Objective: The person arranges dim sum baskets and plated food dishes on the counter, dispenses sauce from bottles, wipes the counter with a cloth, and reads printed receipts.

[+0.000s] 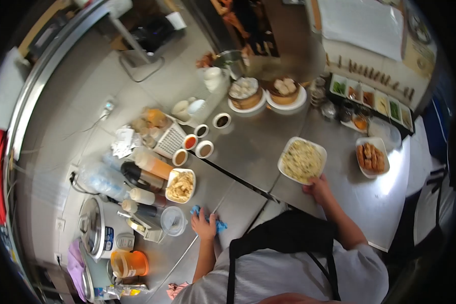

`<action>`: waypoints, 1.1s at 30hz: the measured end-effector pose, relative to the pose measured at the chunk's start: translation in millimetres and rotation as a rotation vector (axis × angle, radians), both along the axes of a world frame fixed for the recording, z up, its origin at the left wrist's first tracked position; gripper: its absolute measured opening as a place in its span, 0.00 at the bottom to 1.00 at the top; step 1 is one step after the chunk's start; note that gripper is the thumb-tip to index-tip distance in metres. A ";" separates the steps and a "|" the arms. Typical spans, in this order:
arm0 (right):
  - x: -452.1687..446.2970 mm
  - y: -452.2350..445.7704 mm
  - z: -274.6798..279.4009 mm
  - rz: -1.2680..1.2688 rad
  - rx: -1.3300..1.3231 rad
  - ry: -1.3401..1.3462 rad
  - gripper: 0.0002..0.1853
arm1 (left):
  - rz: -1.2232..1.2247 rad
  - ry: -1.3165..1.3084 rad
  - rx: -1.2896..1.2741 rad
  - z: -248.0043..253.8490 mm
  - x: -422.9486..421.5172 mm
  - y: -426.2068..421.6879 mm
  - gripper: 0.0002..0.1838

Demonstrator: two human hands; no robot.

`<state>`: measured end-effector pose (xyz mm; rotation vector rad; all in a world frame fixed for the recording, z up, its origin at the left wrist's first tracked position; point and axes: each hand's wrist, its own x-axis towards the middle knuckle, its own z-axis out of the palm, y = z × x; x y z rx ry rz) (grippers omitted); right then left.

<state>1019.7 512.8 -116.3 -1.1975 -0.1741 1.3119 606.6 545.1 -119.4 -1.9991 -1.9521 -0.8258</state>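
Observation:
My right hand (319,188) grips the near edge of a white square dish (280,169) filled with pale yellow, green-flecked food that looks like fried rice (302,160). On the steel counter at the left, my left hand (203,226) presses over a blue cloth (220,226), its fingers bent on it. Close to that hand sits a clear round plastic tub (173,221). Just beyond stands a white dish of pale fried pieces (180,186). Right of the rice dish is another white dish with browned, sliced food (371,157).
Small sauce bowls (204,149) stand along the left. Two bamboo steamers (245,103) with dumplings rest on white plates at the back. A rack of garnish trays (368,98) lies back right. Bottles (154,163), a rice cooker (102,228) and an orange tub (130,263) line the left wall.

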 end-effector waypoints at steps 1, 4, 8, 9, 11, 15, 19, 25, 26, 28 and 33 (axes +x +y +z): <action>-3.9 8.0 -3.1 -0.031 -0.010 -0.015 0.20 | -0.054 0.169 -0.001 4.7 10.7 -5.5 0.18; -8.0 14.9 -7.0 0.080 0.003 0.000 0.19 | -0.044 0.077 -0.151 4.2 18.6 -10.0 0.15; -19.7 -3.1 6.7 0.482 -0.191 0.100 0.20 | -0.107 -0.401 -0.551 -1.2 20.9 2.2 0.07; -24.9 -8.4 9.8 0.587 -0.166 0.065 0.20 | -0.155 -0.531 -0.590 17.3 40.7 1.3 0.08; -36.8 -20.6 17.1 0.806 -0.113 -0.008 0.20 | -0.398 -0.660 -0.521 0.9 67.9 9.2 0.09; -54.8 -25.2 49.3 0.847 0.046 -0.072 0.22 | -0.656 -1.011 -0.718 11.4 164.6 11.4 0.16; -50.4 -32.2 49.0 0.474 0.253 -0.479 0.20 | -1.054 -1.206 -0.823 28.7 233.6 3.2 0.19; 36.7 -39.8 95.1 0.010 0.204 -0.416 0.15 | -0.742 -1.181 -0.854 25.9 236.0 33.7 0.17; 50.4 -34.1 90.3 0.015 0.129 -0.583 0.16 | -0.651 -1.189 -0.849 20.2 231.7 41.1 0.17; 57.9 -23.6 85.6 0.160 -0.115 -1.027 0.19 | -0.606 -1.175 -0.802 -16.0 220.5 59.5 0.16; 24.8 -1.3 13.1 0.304 -0.244 -1.840 0.20 | -0.519 -1.321 -0.903 -11.2 216.1 71.3 0.12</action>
